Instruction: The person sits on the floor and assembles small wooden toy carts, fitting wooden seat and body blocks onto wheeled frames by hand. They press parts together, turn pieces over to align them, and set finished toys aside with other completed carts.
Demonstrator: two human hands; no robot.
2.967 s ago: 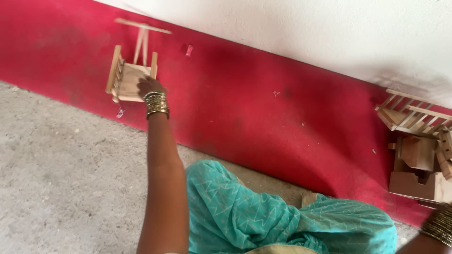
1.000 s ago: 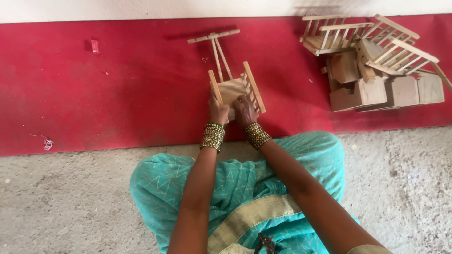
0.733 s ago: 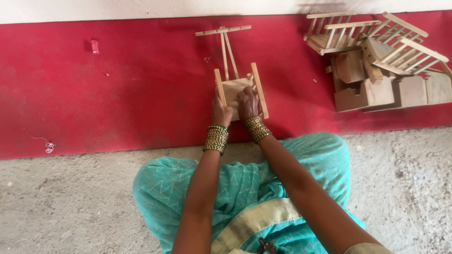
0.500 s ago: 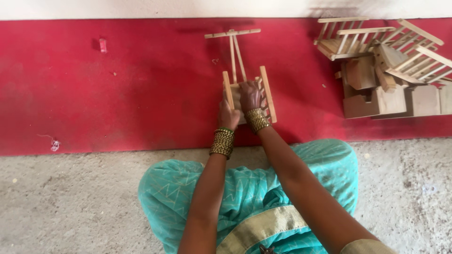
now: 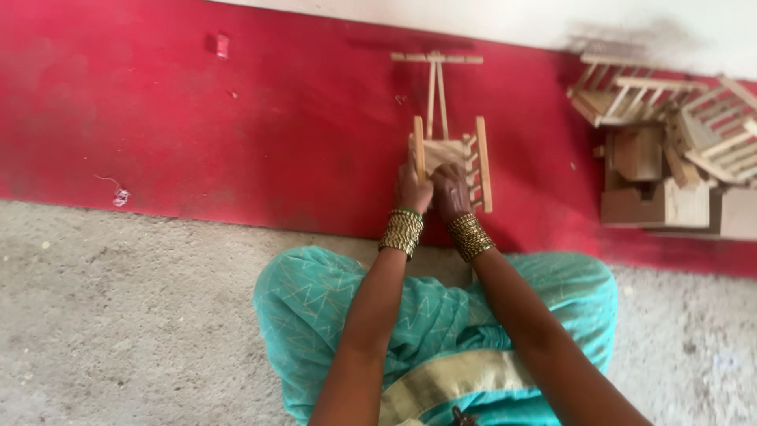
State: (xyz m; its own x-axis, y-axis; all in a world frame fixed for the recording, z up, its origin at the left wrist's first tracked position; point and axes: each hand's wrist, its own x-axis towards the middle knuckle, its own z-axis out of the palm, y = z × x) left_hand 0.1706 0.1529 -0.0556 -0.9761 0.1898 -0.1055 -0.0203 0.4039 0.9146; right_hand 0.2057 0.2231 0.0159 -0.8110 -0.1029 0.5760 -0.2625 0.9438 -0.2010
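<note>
A small wooden cart [image 5: 449,154] with railed sides and a long two-stick shaft ending in a crossbar [image 5: 436,58] lies on the red floor strip [image 5: 197,134]. My left hand [image 5: 412,189] grips the near end of its left side rail. Close beside it, my right hand [image 5: 450,191] holds the near edge of the cart's bed. Both wrists carry stacks of gold bangles. My knees in teal cloth [image 5: 426,323] sit just below the hands.
A heap of similar wooden carts and box parts [image 5: 670,150] lies at the right on the red strip. A small red scrap [image 5: 222,45] sits at the upper left. Grey rough floor [image 5: 118,315] spreads below; a white wall [image 5: 552,20] runs along the top.
The cart was first off to the left in one hand; now it lies in front of me with both hands on its near end. The view has drifted slightly.
</note>
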